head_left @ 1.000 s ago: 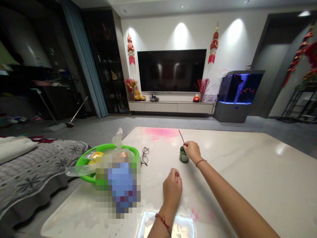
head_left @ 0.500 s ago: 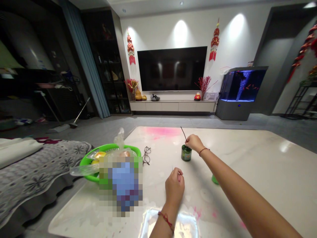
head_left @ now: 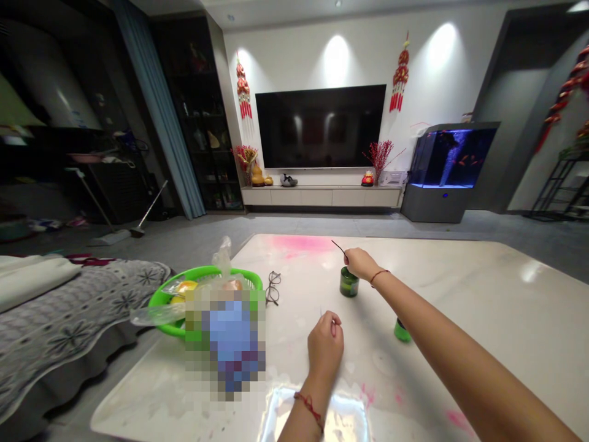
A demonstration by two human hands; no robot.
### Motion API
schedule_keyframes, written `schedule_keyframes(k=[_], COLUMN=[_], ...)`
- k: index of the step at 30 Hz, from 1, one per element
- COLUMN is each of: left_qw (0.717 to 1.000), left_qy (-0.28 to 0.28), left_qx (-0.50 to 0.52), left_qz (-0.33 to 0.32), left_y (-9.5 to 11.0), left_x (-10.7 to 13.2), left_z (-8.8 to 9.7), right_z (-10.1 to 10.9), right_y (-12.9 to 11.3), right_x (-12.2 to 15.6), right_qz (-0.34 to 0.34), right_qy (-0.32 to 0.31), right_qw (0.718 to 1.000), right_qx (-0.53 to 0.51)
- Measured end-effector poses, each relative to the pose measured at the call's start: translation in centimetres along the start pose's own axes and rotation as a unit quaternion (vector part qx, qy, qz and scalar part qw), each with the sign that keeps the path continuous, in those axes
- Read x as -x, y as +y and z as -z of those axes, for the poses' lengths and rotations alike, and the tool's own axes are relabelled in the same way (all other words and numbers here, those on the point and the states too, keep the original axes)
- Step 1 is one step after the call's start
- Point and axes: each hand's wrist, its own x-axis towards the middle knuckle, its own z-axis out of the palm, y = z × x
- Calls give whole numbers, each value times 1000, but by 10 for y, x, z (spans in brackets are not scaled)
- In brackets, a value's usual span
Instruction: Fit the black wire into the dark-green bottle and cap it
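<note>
My right hand is pinched on a thin dark stick, perhaps a brush, right at the top of a small green jar. The stick tilts up and to the left, and I cannot tell whether the hand touches the jar. My left hand rests nearer me on the white marble table, fingers curled around a very thin pale stick. A short green container stands under my right forearm.
A pair of glasses lies on the table beside a green basket holding fruit and plastic bags. A pixelated patch hides part of the table. Pink stains mark the marble. A grey patterned bed cover lies to the left.
The dark stick has tipped further left, and my right hand has moved slightly. The view has shifted, bringing the short green container fully into sight. My left hand has hardly moved.
</note>
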Motion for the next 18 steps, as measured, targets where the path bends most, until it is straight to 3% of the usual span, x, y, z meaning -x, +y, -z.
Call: schedule_keyframes(k=[10,18], left_qw=[999,1000], left_qy=[-5,-13], left_qx=[26,8], left_qz=[-28,-27], left_y=[-3,0], left_x=[0,1], left_z=[-1,1], right_z=[-4,-10], right_y=[10,8], right_x=[-16,-18], right_qz=[15,-13], right_qy=[-17,8], right_qw=[1000,1000], right_qx=[-9,-27])
